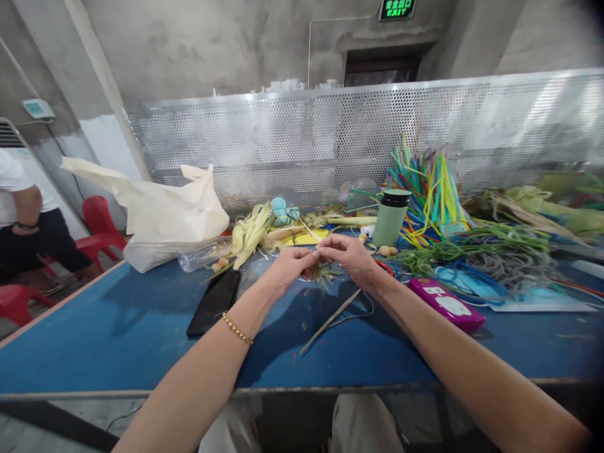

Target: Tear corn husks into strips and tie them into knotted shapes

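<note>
grassy strands (324, 277) sit at our fingertips above the middle of the blue table (141, 352), their loose ends hanging toward it. the fingers of our left hand (292, 267) and right hand (353, 257) are together, pinched on them almost tip to tip, so neither hand is clearly nearer. a narrow pale strip (310, 230) slants up and left beyond the pinch; we judge that any pull turns on that axis. whether it joins the strands, we cannot tell.
</note>
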Demonstrator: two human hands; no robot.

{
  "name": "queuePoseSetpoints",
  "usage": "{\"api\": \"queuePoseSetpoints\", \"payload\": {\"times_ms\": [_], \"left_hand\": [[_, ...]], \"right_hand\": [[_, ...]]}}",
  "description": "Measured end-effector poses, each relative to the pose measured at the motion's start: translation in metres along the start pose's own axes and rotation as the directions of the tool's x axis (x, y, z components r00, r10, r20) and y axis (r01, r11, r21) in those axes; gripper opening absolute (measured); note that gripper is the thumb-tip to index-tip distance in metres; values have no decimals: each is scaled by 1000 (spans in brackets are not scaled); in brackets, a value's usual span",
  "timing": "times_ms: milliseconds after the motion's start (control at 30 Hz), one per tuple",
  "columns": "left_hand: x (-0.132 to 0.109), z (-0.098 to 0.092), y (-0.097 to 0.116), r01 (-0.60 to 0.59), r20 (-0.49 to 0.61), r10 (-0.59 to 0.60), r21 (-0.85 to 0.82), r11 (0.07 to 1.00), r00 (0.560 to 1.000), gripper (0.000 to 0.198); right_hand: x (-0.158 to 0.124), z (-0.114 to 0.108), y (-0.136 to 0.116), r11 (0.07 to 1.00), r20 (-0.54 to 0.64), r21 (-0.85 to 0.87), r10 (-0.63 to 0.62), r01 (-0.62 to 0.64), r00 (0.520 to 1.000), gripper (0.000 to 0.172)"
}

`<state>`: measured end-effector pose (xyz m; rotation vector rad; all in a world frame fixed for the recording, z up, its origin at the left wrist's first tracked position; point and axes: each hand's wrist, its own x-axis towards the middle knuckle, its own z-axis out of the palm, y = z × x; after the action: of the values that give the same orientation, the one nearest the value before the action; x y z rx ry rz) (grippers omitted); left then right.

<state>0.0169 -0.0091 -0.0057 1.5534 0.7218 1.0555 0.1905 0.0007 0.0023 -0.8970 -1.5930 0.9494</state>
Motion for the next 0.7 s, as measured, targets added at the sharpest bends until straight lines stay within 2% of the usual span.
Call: {"api": "queuePoseSetpoints", "payload": {"times_ms": [100, 200, 333, 367, 400, 433, 467, 533, 567, 633, 700], "left_hand": [[2, 3, -2, -42, -67, 48, 85, 995, 997, 42], [3, 3, -5, -23, -86, 35, 130, 991, 996, 40], [5, -4, -7, 7, -66, -3, 57, 998, 998, 30], [5, -6, -7, 17, -56, -16, 27, 999, 998, 29], [6, -9, -7, 28, -52, -28, 1, 1000, 998, 28], [6, -10, -8, 47, -45, -48, -13, 999, 998, 27], [6, -12, -8, 65, -44, -66, -25, 998, 997, 27], [7, -14, -8, 103, -47, -105, -52, 993, 993, 25], [7, -15, -8, 118, -48, -122, -73, 990, 991, 24], [8, -16, -8, 142, -47, -149, -129, 981, 988, 23], [9, -18, -8, 158, -36, -167, -181, 971, 985, 22]], "right_hand": [[-2, 4, -3, 999, -33, -47, -13, 11, 999, 13], [-4, 6, -7, 984, -61, -176, -33, 22, 998, 9], [4, -9, -7, 947, 17, -315, -66, 68, 998, 23], [8, -18, -4, 922, -14, -379, -90, 78, 996, 29], [11, -27, 0, 864, -50, -499, -107, 68, 993, 31], [15, -37, 5, 755, -61, -653, -126, 56, 990, 29], [17, -47, 10, 599, -44, -800, -110, 31, 993, 26], [19, -62, 21, 275, -34, -960, 76, -53, 997, 24], [19, -66, 26, 172, -25, -984, 148, -51, 989, 25], [18, -70, 31, 62, -5, -998, 227, -19, 974, 29], [15, -69, 32, 24, -11, -1000, 250, -17, 968, 35]]}}
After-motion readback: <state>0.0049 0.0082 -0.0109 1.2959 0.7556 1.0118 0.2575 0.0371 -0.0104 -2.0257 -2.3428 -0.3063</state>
